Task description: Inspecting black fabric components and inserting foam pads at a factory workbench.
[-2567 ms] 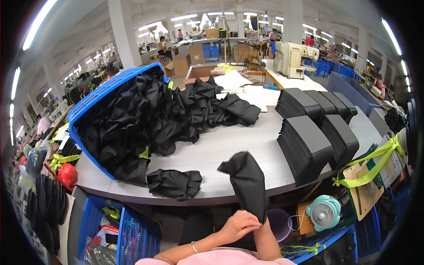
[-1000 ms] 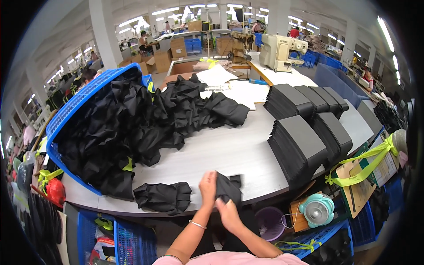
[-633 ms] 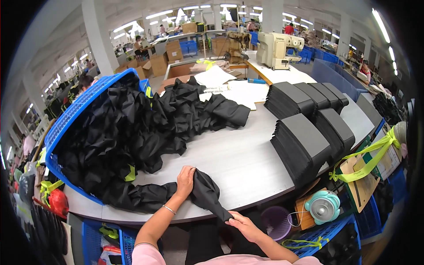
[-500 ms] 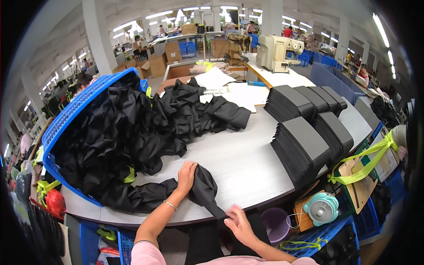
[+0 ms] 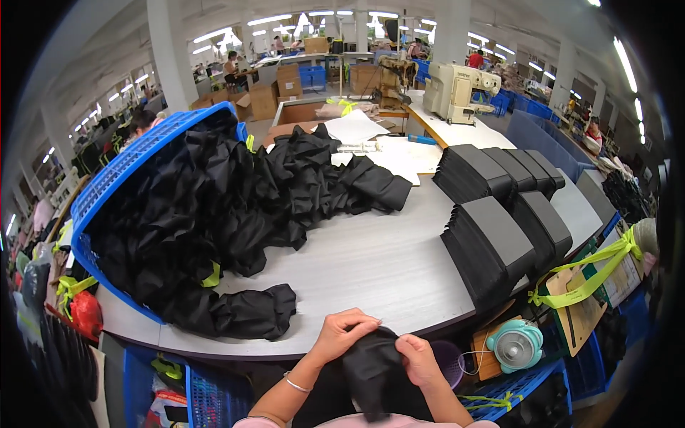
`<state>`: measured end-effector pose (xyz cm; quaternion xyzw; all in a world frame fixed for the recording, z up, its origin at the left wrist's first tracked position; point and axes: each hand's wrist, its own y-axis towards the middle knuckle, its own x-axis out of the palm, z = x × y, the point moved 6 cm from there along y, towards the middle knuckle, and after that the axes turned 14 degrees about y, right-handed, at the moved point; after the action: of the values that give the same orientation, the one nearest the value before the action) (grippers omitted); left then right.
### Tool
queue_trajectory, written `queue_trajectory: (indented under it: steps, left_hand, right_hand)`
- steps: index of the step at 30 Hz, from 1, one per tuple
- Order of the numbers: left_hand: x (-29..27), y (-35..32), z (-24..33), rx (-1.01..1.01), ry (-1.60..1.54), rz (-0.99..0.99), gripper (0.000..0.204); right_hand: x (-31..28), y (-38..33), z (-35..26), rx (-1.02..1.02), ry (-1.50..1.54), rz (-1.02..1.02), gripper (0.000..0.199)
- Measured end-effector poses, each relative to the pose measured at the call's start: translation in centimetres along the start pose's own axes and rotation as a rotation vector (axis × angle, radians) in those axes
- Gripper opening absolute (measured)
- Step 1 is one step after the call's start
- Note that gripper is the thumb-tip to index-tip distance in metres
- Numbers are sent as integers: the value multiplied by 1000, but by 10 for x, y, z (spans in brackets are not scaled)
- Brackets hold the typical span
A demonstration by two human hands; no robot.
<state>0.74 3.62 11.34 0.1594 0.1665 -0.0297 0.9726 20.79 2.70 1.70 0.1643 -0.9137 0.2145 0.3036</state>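
A black fabric piece (image 5: 369, 367) hangs over my lap at the table's front edge, its top edge pinched by both hands. My left hand (image 5: 344, 334), with a bracelet on the wrist, grips its upper left. The upper right corner is between the fingers of my right hand (image 5: 419, 359). To the left, a heap of crumpled black fabric pieces (image 5: 185, 207) spills from a tipped blue plastic basket (image 5: 146, 146) onto the table (image 5: 364, 264). One loose fold of it lies close to my left forearm.
Neat stacks of flat dark pieces (image 5: 492, 232) stand at the table's right. Beyond are white papers (image 5: 353, 127) and a sewing machine (image 5: 457, 93). Below the right edge sit a teal fan (image 5: 515, 346) and a blue crate (image 5: 521, 392); another blue crate (image 5: 189, 396) stands below left.
The fabric piece has come off the table toward my lap. My left hand moved right and nearer to me; my right hand now pinches the piece's right corner. The head view shifted slightly.
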Motion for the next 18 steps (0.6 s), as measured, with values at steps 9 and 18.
queue_trajectory:
  steps: [9, 18]
  left_hand:
    - [118, -71, -30, -699, -1076, -543, 37]
    - [315, -58, -17, -428, -315, -1014, 32]
  right_hand:
    - [19, 3, -47, -79, 150, 27, 20]
    - [56, -6, 149, 449, -103, -379, 26]
